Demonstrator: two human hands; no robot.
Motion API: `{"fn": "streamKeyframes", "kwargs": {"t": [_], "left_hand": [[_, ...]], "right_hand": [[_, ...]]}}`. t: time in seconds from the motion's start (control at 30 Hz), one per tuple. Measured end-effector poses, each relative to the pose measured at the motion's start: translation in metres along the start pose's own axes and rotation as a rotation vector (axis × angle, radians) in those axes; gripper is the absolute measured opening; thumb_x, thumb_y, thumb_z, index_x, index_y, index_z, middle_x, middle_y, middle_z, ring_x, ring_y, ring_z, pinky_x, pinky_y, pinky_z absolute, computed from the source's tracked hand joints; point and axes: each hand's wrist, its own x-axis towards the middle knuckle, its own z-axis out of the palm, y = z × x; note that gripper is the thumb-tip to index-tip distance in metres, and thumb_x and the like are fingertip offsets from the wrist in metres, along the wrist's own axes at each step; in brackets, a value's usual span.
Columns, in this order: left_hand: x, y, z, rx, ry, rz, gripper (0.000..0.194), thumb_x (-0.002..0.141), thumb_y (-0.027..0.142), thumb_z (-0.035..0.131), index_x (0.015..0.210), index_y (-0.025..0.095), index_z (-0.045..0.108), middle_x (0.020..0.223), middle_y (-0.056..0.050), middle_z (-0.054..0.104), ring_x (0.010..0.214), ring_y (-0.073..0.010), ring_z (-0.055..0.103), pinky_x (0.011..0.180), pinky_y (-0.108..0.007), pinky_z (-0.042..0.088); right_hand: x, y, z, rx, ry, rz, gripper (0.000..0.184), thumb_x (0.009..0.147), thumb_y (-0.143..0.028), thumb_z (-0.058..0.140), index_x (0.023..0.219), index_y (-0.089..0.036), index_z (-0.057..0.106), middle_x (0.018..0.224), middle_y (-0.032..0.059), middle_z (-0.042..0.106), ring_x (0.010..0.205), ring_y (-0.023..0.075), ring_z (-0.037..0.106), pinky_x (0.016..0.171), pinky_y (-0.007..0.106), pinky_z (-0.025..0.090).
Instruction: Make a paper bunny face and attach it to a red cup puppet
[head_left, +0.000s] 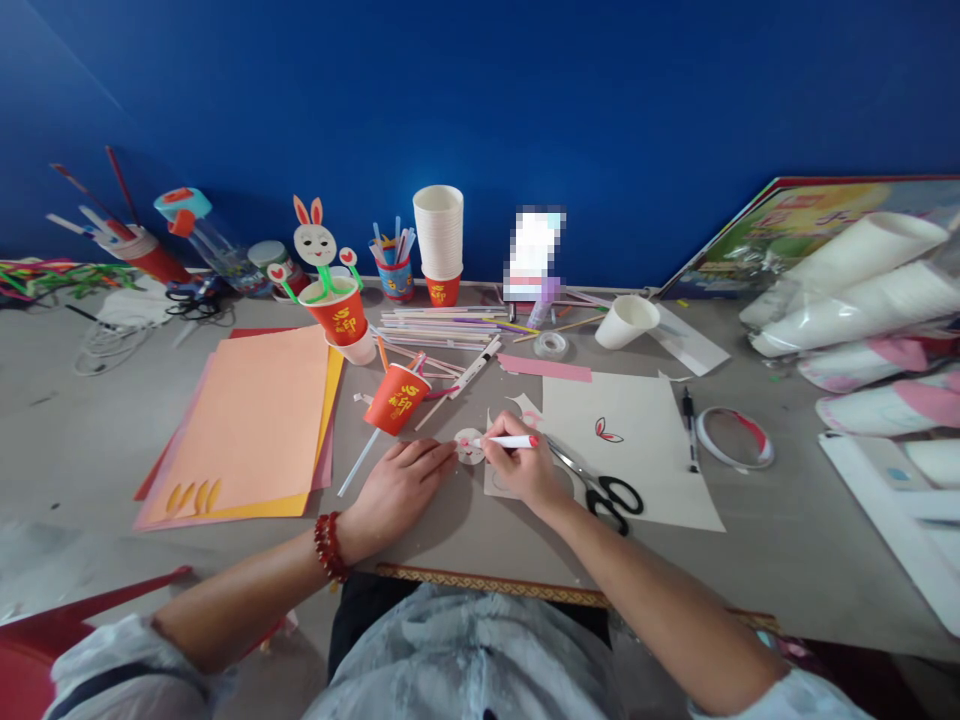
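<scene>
My right hand [529,478] is closed round a white marker with a red end [516,441], its tip on a small round paper face [469,455]. The face has pinkish-red marks on it. My left hand [397,495] lies flat on the table, fingers stretched out, with the fingertips at the left edge of the paper face. Black-handled scissors [611,500] lie just right of my right hand, partly over a white sheet [652,480] that bears two small red-and-black ear shapes [609,431]. An orange paper cup [397,397] leans beyond my left hand.
Coloured paper sheets [262,400] are stacked at left. Behind stand a rabbit-faced cup figure [315,245], a stack of white cups [438,230] and a bright phone screen [534,250]. Straws [442,328] lie mid-table. A tape roll [735,437] and bagged cups [862,300] are at right.
</scene>
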Motion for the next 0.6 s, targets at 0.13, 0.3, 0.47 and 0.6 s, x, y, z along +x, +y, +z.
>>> {"fn": "streamKeyframes", "kwargs": {"t": [0.13,0.3,0.47,0.6], "left_hand": [[-0.0002,0.0,0.0001,0.002,-0.009,-0.007,0.035,0.1,0.018,0.045,0.133,0.014,0.057,0.137,-0.009,0.061,0.117,-0.026,0.056,0.098,-0.042,0.048],[-0.0001,0.0002,-0.0002,-0.005,-0.028,-0.006,0.036,0.099,0.018,0.047,0.135,0.014,0.056,0.138,-0.011,0.06,0.119,-0.0252,0.055,0.099,-0.043,0.048],[0.0002,0.0004,-0.0008,0.004,-0.018,-0.002,0.036,0.1,0.018,0.047,0.133,0.012,0.057,0.138,-0.01,0.06,0.118,-0.0249,0.054,0.099,-0.042,0.048],[-0.0001,0.0001,-0.0002,0.005,-0.006,0.002,0.036,0.1,0.018,0.045,0.134,0.012,0.057,0.138,-0.011,0.06,0.119,-0.025,0.054,0.099,-0.043,0.048]], "right_hand": [[0.0004,-0.0027,-0.0006,0.005,0.003,0.016,0.019,0.087,-0.027,0.054,0.07,-0.023,0.048,0.06,-0.0025,0.056,0.053,0.0136,0.049,0.052,0.024,0.037],[-0.0002,-0.0045,-0.0025,0.098,0.043,0.049,0.017,0.086,-0.027,0.055,0.071,-0.023,0.049,0.06,-0.0026,0.057,0.053,0.0136,0.05,0.051,0.024,0.037],[-0.003,-0.0063,-0.0059,0.116,0.093,0.028,0.019,0.084,-0.025,0.056,0.068,-0.023,0.047,0.057,-0.0049,0.05,0.05,0.0121,0.043,0.051,0.024,0.036],[-0.0039,-0.0068,-0.0083,0.073,0.125,0.04,0.019,0.082,-0.022,0.055,0.066,-0.023,0.045,0.056,-0.0056,0.048,0.05,0.0116,0.041,0.05,0.023,0.034]]}}
